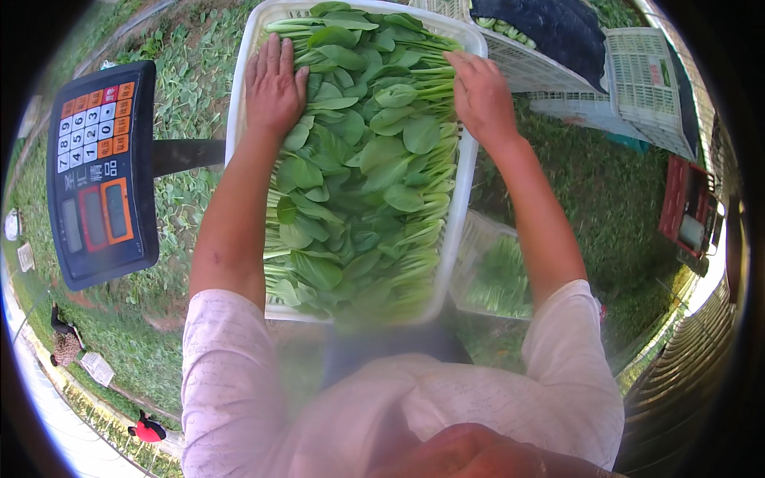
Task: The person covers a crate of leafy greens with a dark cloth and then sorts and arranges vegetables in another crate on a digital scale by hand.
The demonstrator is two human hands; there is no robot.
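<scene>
A white plastic crate [472, 173] full of leafy greens [358, 161], like young bok choy, stands before me. The leaves overlap along the middle, and pale stems line both long sides. My left hand [276, 89] lies palm down on the greens along the left rim, its thumb apart from the fingers. Over at the right rim, my right hand [483, 98] touches the stem ends with its fingers bent. Its thumb and fingertips are partly hidden, so I cannot tell whether it grips any stems. Haze blurs the crate's near end.
An electronic scale's display head [101, 173] stands left of the crate on a dark post [188, 156]. Another crate of greens [496, 275] sits low at right. Beyond are stacked crates [645, 89], a dark cloth [538, 36] and a red crate [681, 197]. Two people work far left.
</scene>
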